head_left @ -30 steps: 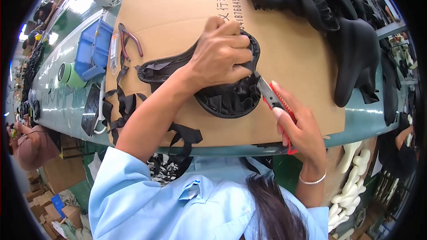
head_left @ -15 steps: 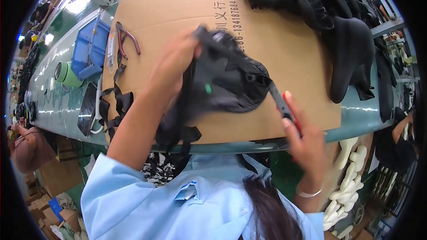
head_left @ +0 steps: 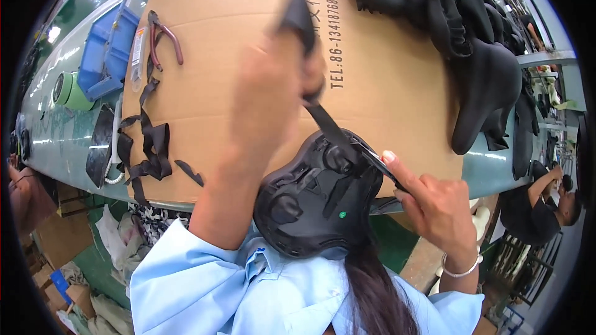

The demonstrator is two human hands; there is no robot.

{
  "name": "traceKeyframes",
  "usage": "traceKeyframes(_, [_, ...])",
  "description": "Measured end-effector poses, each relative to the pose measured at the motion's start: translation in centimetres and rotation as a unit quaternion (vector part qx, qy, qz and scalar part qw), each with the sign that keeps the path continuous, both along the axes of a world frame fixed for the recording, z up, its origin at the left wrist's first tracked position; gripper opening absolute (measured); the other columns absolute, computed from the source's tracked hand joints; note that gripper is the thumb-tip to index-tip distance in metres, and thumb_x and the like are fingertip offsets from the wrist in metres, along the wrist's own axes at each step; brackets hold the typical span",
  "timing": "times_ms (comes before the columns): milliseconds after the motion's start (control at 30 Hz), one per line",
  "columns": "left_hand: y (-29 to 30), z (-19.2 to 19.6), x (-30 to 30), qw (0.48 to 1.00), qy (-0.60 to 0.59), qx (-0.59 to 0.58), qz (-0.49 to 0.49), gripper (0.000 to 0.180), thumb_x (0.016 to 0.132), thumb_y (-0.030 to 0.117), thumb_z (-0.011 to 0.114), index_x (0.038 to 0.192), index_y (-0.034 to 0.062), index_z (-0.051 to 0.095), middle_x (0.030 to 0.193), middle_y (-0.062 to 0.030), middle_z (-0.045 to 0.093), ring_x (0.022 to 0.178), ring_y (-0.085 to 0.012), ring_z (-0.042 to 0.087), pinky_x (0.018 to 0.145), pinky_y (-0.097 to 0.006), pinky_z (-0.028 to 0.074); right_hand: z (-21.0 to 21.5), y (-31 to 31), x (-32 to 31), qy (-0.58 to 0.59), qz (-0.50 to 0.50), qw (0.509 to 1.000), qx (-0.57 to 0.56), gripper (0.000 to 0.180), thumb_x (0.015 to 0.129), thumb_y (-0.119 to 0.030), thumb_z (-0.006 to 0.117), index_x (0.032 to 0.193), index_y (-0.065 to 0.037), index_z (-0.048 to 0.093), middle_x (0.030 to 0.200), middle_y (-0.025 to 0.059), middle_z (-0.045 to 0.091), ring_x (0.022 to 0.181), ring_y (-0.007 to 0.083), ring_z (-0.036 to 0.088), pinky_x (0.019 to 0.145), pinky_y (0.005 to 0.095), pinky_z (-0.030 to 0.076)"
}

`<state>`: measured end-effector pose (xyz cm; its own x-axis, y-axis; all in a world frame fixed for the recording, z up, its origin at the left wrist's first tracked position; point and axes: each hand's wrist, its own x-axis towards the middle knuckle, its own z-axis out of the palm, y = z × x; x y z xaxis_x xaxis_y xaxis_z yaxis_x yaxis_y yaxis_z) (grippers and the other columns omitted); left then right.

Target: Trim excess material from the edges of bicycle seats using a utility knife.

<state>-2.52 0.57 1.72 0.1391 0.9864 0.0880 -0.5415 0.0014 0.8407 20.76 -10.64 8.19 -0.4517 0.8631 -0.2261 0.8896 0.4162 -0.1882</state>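
Observation:
A black bicycle saddle (head_left: 304, 220) lies with its underside up at the table's front edge, against my body; a small green dot marks it. My left hand (head_left: 270, 87), blurred by motion, is closed on a black strip of cover material (head_left: 330, 127). The strip runs taut down to the saddle's rim, and its other end sticks up past my fist. In my right hand (head_left: 437, 211) is a utility knife (head_left: 374, 160), its blade against the rim where the strip comes away. The fingers hide most of the knife's handle.
Cardboard (head_left: 205, 74) covers the table. Pliers (head_left: 162, 40), loose black offcuts (head_left: 152, 149), a blue bin (head_left: 110, 53) and a green container (head_left: 71, 91) are at left. Black saddles (head_left: 487, 87) are heaped at right. A co-worker (head_left: 537, 205) sits beyond the right side.
The saddle has come down and nearer to my body, its underside now in full view. My left hand has pulled the strip up and away; the knife has moved along the rim.

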Motion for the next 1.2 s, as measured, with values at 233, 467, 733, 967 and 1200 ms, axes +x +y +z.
traceKeyframes(233, [0.9,5.5,-1.5,0.989,-0.025,0.148,-0.017,0.032,0.099,0.029,0.033,0.07,0.0138,0.035,0.059,0.0047,0.029,0.046,-0.0047,0.022,0.043,-0.023,0.02,0.4,-4.0,-0.2,-0.026,-0.066,0.997,0.016,0.065,0.077,-0.007,0.068,0.139,-0.017,0.05,0.059,0.0076,0.044,0.048,0.0244,0.049,0.048,0.037,0.036])
traceKeyframes(467, [-0.7,7.4,-1.9,0.958,-0.03,0.206,0.197,0.034,0.097,0.027,0.037,0.068,0.0118,0.028,0.059,0.0019,0.027,0.048,-0.0071,0.025,0.047,-0.025,0.021,-2.0,-9.4,-1.4,0.116,-0.204,0.971,0.034,0.06,0.084,-0.012,0.066,0.141,-0.008,0.045,0.058,0.0079,0.048,0.045,0.0241,0.05,0.045,0.0364,0.041])
traceKeyframes(733, [-1.4,4.7,0.6,0.777,0.496,0.311,0.231,0.011,0.085,0.011,0.063,0.094,0.0068,0.065,0.079,-0.0063,0.065,0.06,-0.0129,0.048,0.055,-0.029,0.041,-4.4,-7.4,-1.7,0.105,-0.231,0.963,0.089,0.063,0.081,-0.012,0.068,0.141,-0.014,0.048,0.056,0.0061,0.044,0.044,0.0225,0.047,0.046,0.0349,0.039])
traceKeyframes(967, [-7.8,0.3,0.0,0.774,0.595,0.192,-0.096,0.015,0.067,0.016,0.069,0.076,0.0056,0.062,0.077,-0.0083,0.053,0.082,-0.0282,0.049,0.072,-0.039,0.04,-1.4,-4.8,0.4,0.111,-0.142,0.983,0.034,0.062,0.077,-0.01,0.069,0.137,-0.019,0.053,0.056,0.005,0.042,0.044,0.0214,0.044,0.046,0.0338,0.038])
traceKeyframes(1200, [-8.0,-1.0,0.5,0.862,0.483,0.115,-0.097,0.009,0.068,0.009,0.062,0.07,0.0024,0.057,0.07,-0.0079,0.046,0.072,-0.0251,0.042,0.067,-0.037,0.038,-0.8,-2.1,-0.2,0.054,-0.061,0.996,0.04,0.062,0.079,-0.013,0.069,0.138,-0.022,0.052,0.057,0.0039,0.044,0.044,0.0198,0.045,0.045,0.0332,0.037])
